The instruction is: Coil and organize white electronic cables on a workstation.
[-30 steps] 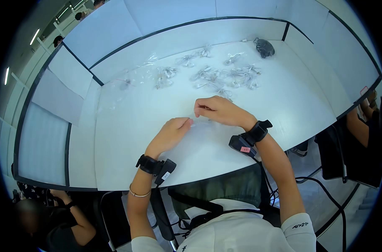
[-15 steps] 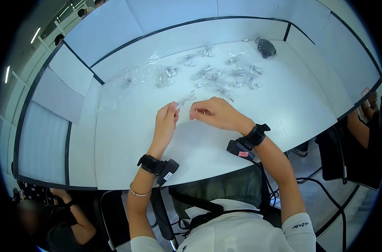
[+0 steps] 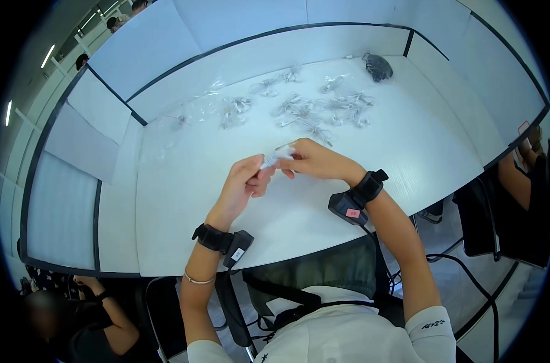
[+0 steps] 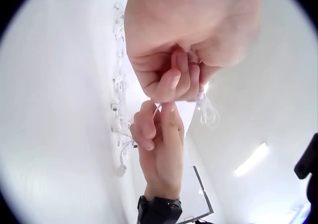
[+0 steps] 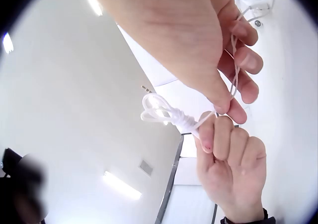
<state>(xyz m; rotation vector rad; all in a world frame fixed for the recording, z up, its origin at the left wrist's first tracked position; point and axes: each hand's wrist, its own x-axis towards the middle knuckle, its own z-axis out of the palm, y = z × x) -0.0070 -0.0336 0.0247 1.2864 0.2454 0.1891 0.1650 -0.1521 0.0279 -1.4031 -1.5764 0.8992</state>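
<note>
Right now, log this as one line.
left hand: grips wrapped white cable with metal plug | right hand: holds its white strand | bundled white cables: lie on white tabletop | dark rounded object: back right

White table — black-edged pale partitions

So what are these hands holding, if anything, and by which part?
A looped bundle of thin white cord: the left hand has its grip at the bundle's wrapped end, the right hand has its grip on the strand leading out.
</note>
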